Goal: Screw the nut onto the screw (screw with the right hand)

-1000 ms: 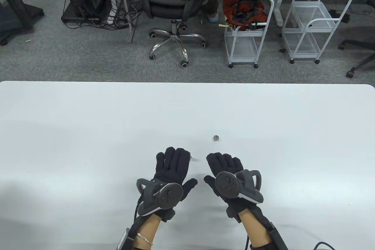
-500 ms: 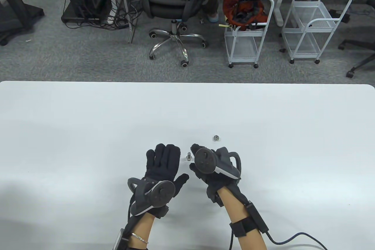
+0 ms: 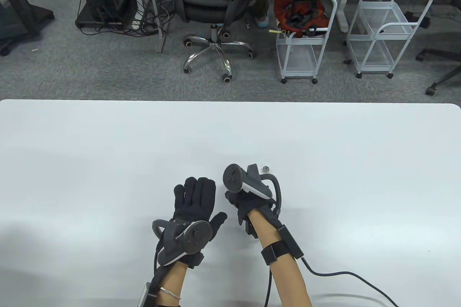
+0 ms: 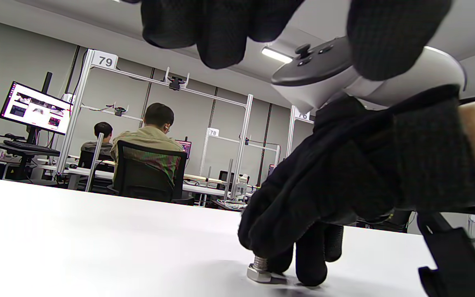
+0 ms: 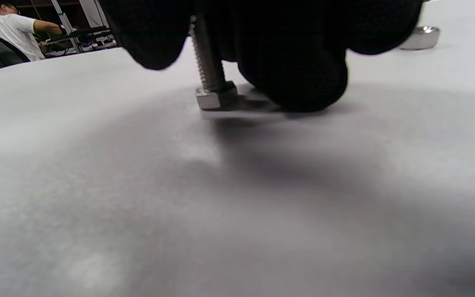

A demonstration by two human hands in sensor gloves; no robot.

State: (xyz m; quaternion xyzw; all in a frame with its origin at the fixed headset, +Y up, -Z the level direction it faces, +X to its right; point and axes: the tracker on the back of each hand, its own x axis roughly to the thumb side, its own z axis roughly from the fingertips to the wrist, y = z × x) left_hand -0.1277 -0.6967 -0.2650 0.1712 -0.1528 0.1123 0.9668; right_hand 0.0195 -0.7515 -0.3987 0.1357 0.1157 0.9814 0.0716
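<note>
Under the right hand (image 3: 248,201) stands the screw (image 5: 210,70), a shiny metal one with a ridged stem and flat head down on the smooth white table (image 3: 108,148). The black knit fingers (image 4: 311,255) are closed around its stem. Just past that hand sits the nut (image 3: 266,169), small and silver, touching nothing. Beside it the left hand (image 3: 196,201) lies flat, fingers spread, holding nothing. A white tag behind reads "79" (image 4: 105,61).

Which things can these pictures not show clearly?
- Screw: in the table view the right hand covers it; in the right wrist view the fingers hide its top.
- Nut: tiny in the table view, cut off by a finger in the right wrist view.
</note>
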